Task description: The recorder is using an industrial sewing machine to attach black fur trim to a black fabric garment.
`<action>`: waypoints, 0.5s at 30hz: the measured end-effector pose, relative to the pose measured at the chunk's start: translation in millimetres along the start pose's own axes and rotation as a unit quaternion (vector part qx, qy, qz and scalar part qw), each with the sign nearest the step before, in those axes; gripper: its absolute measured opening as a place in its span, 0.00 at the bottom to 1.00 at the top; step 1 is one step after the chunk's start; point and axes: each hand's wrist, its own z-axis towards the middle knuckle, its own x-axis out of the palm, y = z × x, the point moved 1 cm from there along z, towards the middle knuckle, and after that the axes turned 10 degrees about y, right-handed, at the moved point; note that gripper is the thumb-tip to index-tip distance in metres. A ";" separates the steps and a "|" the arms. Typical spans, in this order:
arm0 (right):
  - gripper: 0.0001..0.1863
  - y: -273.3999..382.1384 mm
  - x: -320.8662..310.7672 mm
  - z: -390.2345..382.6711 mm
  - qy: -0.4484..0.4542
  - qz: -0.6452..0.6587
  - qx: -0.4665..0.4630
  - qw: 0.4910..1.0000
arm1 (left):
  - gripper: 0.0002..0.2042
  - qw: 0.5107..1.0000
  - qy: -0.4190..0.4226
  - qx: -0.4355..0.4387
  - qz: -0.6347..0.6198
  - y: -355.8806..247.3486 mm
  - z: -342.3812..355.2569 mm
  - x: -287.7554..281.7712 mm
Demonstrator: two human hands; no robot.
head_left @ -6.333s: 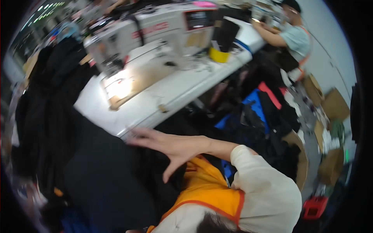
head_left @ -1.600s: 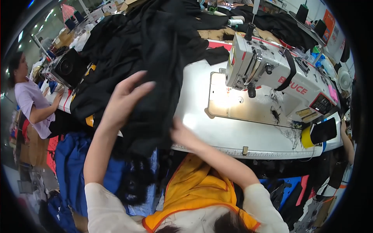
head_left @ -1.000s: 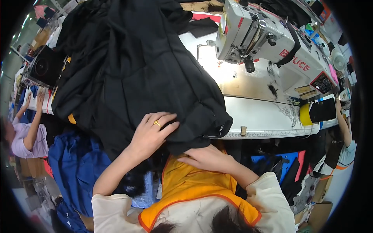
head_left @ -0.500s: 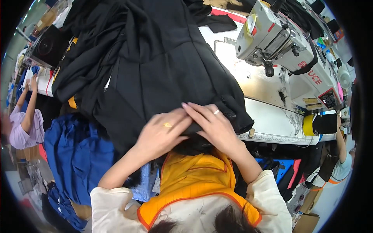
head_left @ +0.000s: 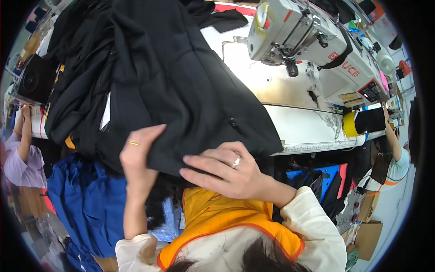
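A large black garment (head_left: 181,95) spreads over the sewing table and hangs past its near edge toward my lap. At its near left side, my left hand (head_left: 138,152) has its thumb on top of the cloth and its fingers out of sight beneath, gripping the edge. My right hand (head_left: 226,170) lies on the near part of the same garment, fingers stretched to the left and lightly bent, pressing the cloth without a grip. A short dark slit or fastening (head_left: 232,122) shows on the fabric beyond my right hand.
A white sewing machine (head_left: 312,50) stands at the right on the white table (head_left: 299,129), near loose black threads. A yellow-and-black roll (head_left: 362,122) sits at the right edge. Blue cloth (head_left: 88,199) hangs at left. One person (head_left: 22,154) works far left, another (head_left: 396,156) far right.
My hands have moved apart: the left went left to the garment's edge and took hold, the right slid nearer to me. The garment shifted left in view.
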 end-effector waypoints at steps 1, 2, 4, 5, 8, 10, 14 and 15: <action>0.21 -4.2 -1.1 -6.6 0.026 -0.044 0.052 0.997 | 0.16 0.995 -0.042 -0.046 -0.077 3.1 5.4 -8.8; 0.26 -5.2 -3.1 -13.1 0.052 -0.083 0.099 0.990 | 0.14 0.987 -0.094 -0.086 -0.098 7.4 1.9 -23.6; 0.36 -9.1 -4.0 -35.8 0.165 -0.037 0.212 0.962 | 0.12 0.925 -0.244 -0.146 -0.254 36.0 -16.8 -47.1; 0.37 -13.3 4.1 -50.3 0.205 -0.086 0.221 0.950 | 0.12 0.857 -0.259 -0.141 -0.422 52.6 -22.9 -55.1; 0.38 -11.6 17.3 -58.7 0.187 -0.049 0.195 0.962 | 0.14 0.892 -0.287 -0.169 -0.305 81.6 -38.2 -53.7; 0.40 -11.6 21.2 -57.7 0.154 -0.004 0.184 0.971 | 0.17 0.940 -0.256 -0.176 -0.142 114.7 -73.8 -47.6; 0.40 -19.6 23.3 -63.3 0.141 0.039 0.180 0.973 | 0.21 0.920 -0.287 -0.119 0.238 52.8 -110.1 -9.0; 0.40 -21.1 23.1 -64.4 0.135 0.046 0.172 0.975 | 0.20 0.911 -0.250 -0.085 0.316 37.9 -129.3 -0.5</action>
